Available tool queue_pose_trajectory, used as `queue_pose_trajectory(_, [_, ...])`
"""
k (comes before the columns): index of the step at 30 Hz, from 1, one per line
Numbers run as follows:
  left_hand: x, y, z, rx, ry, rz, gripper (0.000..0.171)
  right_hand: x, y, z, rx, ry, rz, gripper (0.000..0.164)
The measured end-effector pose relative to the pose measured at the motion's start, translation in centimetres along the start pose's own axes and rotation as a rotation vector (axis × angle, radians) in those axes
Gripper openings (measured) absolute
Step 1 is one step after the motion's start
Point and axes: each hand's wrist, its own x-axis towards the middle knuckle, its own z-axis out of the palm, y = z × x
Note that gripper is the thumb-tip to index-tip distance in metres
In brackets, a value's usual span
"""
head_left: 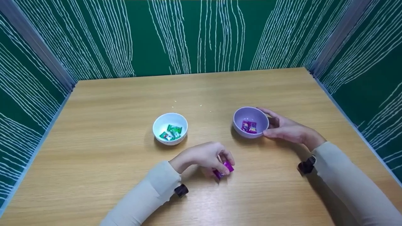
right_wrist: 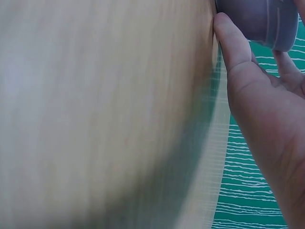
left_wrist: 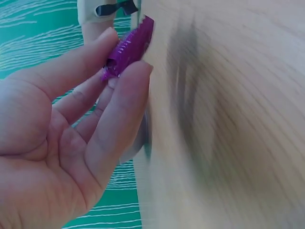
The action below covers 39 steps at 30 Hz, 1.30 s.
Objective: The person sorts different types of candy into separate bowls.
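Note:
Between thumb and fingers, my left hand (head_left: pixel 205 156) pinches a small candy in a shiny purple wrapper (head_left: pixel 229 166), low over the table in front of the two bowls. The left wrist view shows the wrapper (left_wrist: pixel 133 45) up close at the fingertips, its crimped end sticking out. My right hand (head_left: pixel 290 130) holds a purple bowl (head_left: pixel 251 114) from its right side, thumb at the near side and fingers round the far side. Inside that bowl lie purple-wrapped candies (head_left: pixel 249 126). In the right wrist view, the bowl's outer wall (right_wrist: pixel 248 19) sits between thumb and finger.
To the left of the purple bowl stands a white bowl (head_left: pixel 168 119) with several green-wrapped candies (head_left: pixel 176 129) in it. Small pale specks lie on the wooden table (head_left: pixel 110 125) behind the bowls. Green walls with white lines (head_left: pixel 201 37) border the table.

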Motion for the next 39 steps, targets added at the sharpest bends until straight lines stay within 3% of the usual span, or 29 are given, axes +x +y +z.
queue_pose_trajectory(5, [0.6, 0.4, -0.1, -0.024, 0.035, 0.041, 0.023, 0.1, 0.1, 0.0, 0.013, 0.004, 0.004, 0.085])
queue_pose_trajectory(15, [1.5, 0.5, -0.3, -0.275, 0.028, 0.054, 0.025, -0.2, 0.1, 0.1, 0.054, 0.004, 0.02, 0.086])
queue_pose_trajectory(23, [1.9, 1.5, -2.0, -0.222, 0.13, 0.061, 0.024, -0.1, 0.0, 0.2, 0.056, 0.007, 0.024, 0.088])
queue_pose_trajectory(29, [2.4, 2.2, -2.7, -0.244, 0.203, 0.083, 0.032, 0.5, -0.2, 0.4, 0.064, 0.008, 0.023, 0.086])
queue_pose_trajectory(39, [4.9, 3.8, -2.9, -0.344, 0.309, 0.086, 0.037, 0.3, -0.3, 0.0, 0.042, -0.01, 0.057, 0.09])
